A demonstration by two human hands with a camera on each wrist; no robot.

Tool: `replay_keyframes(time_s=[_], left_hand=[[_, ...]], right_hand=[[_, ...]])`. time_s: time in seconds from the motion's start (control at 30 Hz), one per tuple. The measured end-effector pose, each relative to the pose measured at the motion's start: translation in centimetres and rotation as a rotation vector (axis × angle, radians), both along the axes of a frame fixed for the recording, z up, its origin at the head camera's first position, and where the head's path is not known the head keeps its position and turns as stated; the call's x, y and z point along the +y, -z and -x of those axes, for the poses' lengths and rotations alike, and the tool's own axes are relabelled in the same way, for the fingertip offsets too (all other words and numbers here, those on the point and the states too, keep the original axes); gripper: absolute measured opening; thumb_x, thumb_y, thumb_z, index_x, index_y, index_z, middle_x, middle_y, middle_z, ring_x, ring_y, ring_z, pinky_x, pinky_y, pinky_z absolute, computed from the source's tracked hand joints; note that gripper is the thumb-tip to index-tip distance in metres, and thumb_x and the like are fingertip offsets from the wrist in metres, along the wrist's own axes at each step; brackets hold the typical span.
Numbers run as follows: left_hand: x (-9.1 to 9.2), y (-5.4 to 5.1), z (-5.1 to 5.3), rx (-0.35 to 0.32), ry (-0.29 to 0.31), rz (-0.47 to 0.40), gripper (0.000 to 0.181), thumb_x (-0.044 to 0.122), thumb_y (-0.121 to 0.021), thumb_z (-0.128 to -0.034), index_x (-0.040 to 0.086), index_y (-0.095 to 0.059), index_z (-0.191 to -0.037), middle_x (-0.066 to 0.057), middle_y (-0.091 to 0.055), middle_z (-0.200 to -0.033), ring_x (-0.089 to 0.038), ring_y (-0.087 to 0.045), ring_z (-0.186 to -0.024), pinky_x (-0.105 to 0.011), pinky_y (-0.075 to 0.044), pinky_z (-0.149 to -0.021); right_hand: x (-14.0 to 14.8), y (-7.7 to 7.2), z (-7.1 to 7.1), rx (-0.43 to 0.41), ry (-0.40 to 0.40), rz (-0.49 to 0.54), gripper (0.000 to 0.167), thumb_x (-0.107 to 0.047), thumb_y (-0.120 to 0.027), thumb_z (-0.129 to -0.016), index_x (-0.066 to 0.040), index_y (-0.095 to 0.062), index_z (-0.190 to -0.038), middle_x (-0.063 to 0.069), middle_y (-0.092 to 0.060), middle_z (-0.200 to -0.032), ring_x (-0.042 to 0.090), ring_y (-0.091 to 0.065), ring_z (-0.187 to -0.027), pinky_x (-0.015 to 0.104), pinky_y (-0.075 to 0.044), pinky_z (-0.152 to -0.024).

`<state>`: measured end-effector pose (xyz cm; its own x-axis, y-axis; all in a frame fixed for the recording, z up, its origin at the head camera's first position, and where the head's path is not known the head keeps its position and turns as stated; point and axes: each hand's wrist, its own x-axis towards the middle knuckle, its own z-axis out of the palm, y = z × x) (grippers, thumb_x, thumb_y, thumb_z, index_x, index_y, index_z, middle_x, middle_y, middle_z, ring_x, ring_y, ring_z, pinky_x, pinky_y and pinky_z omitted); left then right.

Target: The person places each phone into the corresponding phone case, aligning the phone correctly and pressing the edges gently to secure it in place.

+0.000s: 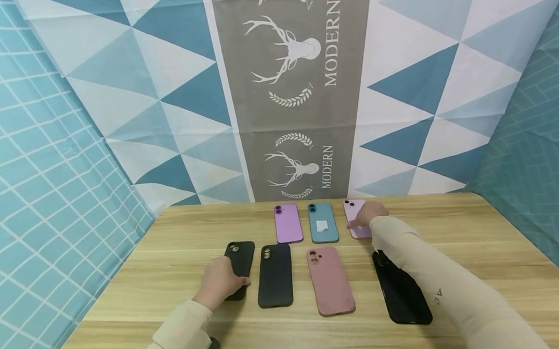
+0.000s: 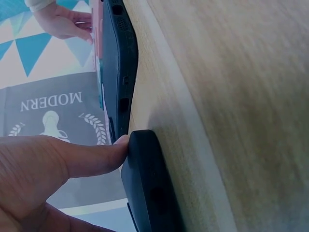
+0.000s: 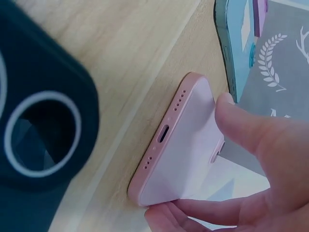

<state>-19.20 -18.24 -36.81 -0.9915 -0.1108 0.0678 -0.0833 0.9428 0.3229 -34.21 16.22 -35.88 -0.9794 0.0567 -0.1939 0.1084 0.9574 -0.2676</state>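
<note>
My left hand (image 1: pixel 220 282) grips a black phone case (image 1: pixel 242 261) at the left of the row, thumb on its right edge. In the left wrist view the thumb (image 2: pixel 96 157) presses the case's edge (image 2: pixel 149 179); the other fingertips are out of sight. At the back right, my right hand (image 1: pixel 370 215) holds a pale pink phone (image 1: pixel 362 232) by its sides, lying back up on the table. The right wrist view has the thumb (image 3: pixel 241 121) at one long edge of this phone (image 3: pixel 186 150) and fingers at the other.
A purple phone (image 1: pixel 289 224) and a teal phone (image 1: pixel 323 223) lie in the back row. In front are a dark blue case (image 1: pixel 276 278), a dusty pink case (image 1: pixel 331 283) and another black case (image 1: pixel 401 292), beneath my right forearm. Patterned cloth (image 1: pixel 300 118) hangs behind the wooden table (image 1: pixel 172 274).
</note>
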Motion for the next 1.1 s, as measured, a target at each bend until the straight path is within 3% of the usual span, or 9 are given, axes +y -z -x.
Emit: replay_keyframes(time_s=[0.2,0.4,0.6,0.83,1.1], left_hand=[[0.1,0.0,0.2,-0.010,-0.008,-0.008,0.041,0.030,-0.087,-0.0676,0.006,-0.055,-0.058,-0.002,-0.047,-0.056,-0.016,-0.045,-0.052,-0.023,-0.033,-0.046],[0.1,-0.1,0.2,0.011,-0.002,0.006,0.046,0.030,-0.087,-0.0665,0.009,-0.048,-0.053,0.000,-0.041,-0.053,-0.014,-0.042,-0.051,-0.023,-0.031,-0.045],[0.2,-0.1,0.0,0.003,-0.014,0.009,0.044,0.031,-0.087,-0.0662,0.008,-0.051,-0.055,-0.001,-0.045,-0.055,-0.015,-0.044,-0.051,-0.023,-0.032,-0.045],[0.1,0.1,0.1,-0.012,-0.026,0.016,0.042,0.032,-0.087,-0.0663,0.007,-0.054,-0.057,-0.003,-0.050,-0.057,-0.017,-0.047,-0.053,-0.024,-0.035,-0.046],[0.1,0.2,0.2,-0.017,-0.034,0.035,0.042,0.035,-0.087,-0.0657,0.003,-0.059,-0.064,-0.007,-0.056,-0.062,-0.019,-0.050,-0.056,-0.028,-0.040,-0.046]], right_hand=[[0.0,-0.3,0.1,-0.008,-0.012,-0.037,0.071,-0.048,-0.071,-0.081,0.010,-0.059,-0.120,0.027,-0.060,-0.124,0.032,-0.057,-0.101,0.042,-0.051,-0.089],[0.2,-0.6,0.4,-0.060,0.026,0.033,0.077,-0.046,-0.072,-0.080,0.012,-0.053,-0.126,0.029,-0.054,-0.131,0.033,-0.056,-0.106,0.041,-0.051,-0.090],[0.7,-0.1,0.7,-0.120,0.036,0.103,0.077,-0.043,-0.071,-0.080,0.011,-0.049,-0.131,0.030,-0.048,-0.137,0.036,-0.053,-0.116,0.042,-0.050,-0.096],[0.3,0.2,0.3,-0.084,0.103,0.118,0.087,-0.046,-0.073,-0.079,0.013,-0.042,-0.135,0.035,-0.042,-0.138,0.044,-0.045,-0.123,0.053,-0.040,-0.107],[0.5,0.4,0.1,-0.030,0.165,0.141,0.095,-0.046,-0.079,-0.072,0.014,-0.040,-0.134,0.035,-0.045,-0.134,0.038,-0.049,-0.112,0.046,-0.047,-0.100]])
